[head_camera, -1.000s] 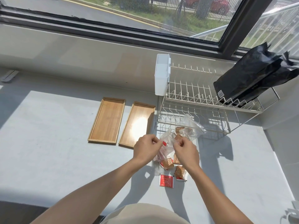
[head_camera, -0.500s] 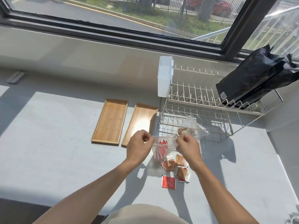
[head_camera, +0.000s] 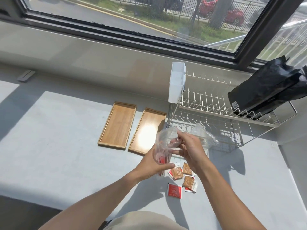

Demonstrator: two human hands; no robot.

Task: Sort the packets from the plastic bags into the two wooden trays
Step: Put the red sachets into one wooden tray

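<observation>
My left hand grips the lower part of a clear plastic bag with red packets inside. My right hand pinches the bag's open top edge. On the grey counter just below my hands lie three brown packets and one red packet. A second clear plastic bag lies behind my right hand, at the foot of the dish rack. Two wooden trays, the left tray and the right tray, sit side by side to the left, both holding nothing.
A white wire dish rack stands at the right with a white plastic caddy on its left end and a black bag leaning on its top tier. A window ledge runs along the back. A small grey object lies far left.
Both hands have lifted the bag of red packets upright; my left hand slid down to its lower part while my right hand kept hold of the top edge.
</observation>
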